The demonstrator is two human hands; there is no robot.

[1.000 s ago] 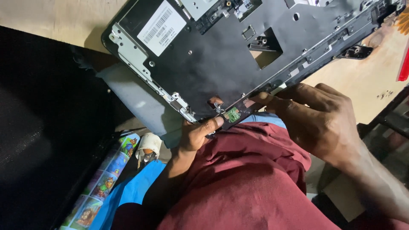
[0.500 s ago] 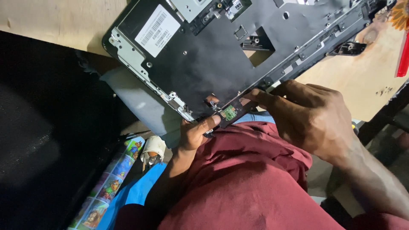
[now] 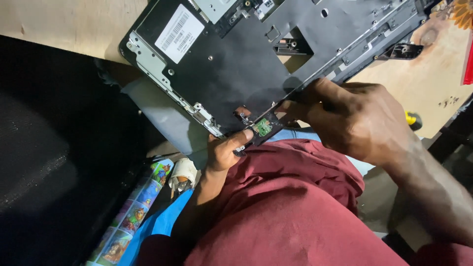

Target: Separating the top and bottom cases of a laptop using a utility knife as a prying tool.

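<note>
Head view: looks down at your lap and both of your hands at the near edge of a wooden bench [image 3: 74, 24].
Main thing: black laptop chassis panel [image 3: 236, 69], inner side up, lying tilted across the bench with its near corner hanging over the edge toward you.
Small part: green circuit board [image 3: 263, 127], seated in the near corner of the panel, between your two hands.
Left hand: your left hand [image 3: 224, 152] comes up from under the bench edge; thumb on top of the panel corner just beside the green board, fingers underneath, clamped on that corner.
Right hand: your right hand [image 3: 354, 118] rests on the panel's near edge, right of the board; fingers curled together and pinched on the edge, fingertips hidden, cannot tell if they touch the board itself.
Panel details: white barcode sticker [image 3: 180, 33] near the far left corner, silver metal bracket [image 3: 162, 74] along the left edge, rectangular cutout [image 3: 290, 42] near the middle.
Lap: maroon cloth [image 3: 295, 212] over your legs, directly under the hanging corner.
Left side: dark black surface [image 3: 49, 162] fills the left of the frame.
Lower left: roll of tape [image 3: 183, 172], colourful cartoon-print strip [image 3: 133, 216], blue sheet [image 3: 162, 221] beside it.
Right edge: small yellow object [image 3: 410, 118] peeks out behind your right wrist, red item [image 3: 468, 64] at the frame border.
</note>
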